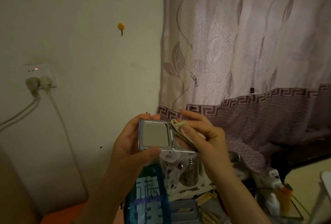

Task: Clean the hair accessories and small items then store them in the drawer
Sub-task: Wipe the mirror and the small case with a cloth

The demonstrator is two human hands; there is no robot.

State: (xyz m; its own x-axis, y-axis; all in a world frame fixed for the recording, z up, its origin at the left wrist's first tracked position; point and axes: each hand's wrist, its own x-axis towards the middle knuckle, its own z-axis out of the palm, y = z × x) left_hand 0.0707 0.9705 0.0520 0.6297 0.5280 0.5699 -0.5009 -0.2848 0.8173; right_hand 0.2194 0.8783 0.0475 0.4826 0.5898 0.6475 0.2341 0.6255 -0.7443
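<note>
Blue bottle: nearest, below the hands.
Left hand: grips open compact mirror (thumb beneath, fingers atop).
Right hand: pinches cloth against mirror's hinge side.

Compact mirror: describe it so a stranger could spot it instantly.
Start at the patterned mauve curtain, then drop to the two hands raised at its lower left edge. The left hand grips a small square silver folding compact mirror, opened; it is the only shiny, reflective thing there, beside the beige cloth in the right hand.

patterned curtain, yellow smiley wall hook, wall socket with two plugs, blue bottle, glass jar
</note>
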